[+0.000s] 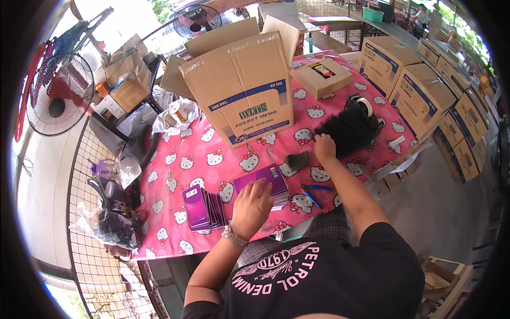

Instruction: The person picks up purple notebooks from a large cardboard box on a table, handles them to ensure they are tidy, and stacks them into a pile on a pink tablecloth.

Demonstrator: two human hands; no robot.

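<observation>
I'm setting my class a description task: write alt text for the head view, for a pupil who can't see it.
A person's left hand rests on a stack of purple notebooks while the right hand reaches the edge of a black bristly pile. On the pink tablecloth are also blue-handled pliers and a large open cardboard box.

fan (pixel 57 108), far left | stacked cartons (pixel 423 89), right | green bin (pixel 373 15), back right | purple container (pixel 102 168), perhaps a mug, left

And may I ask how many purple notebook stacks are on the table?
2: one slanted stack left of the left hand, another stack beneath that hand; the carton may hide more.
</observation>
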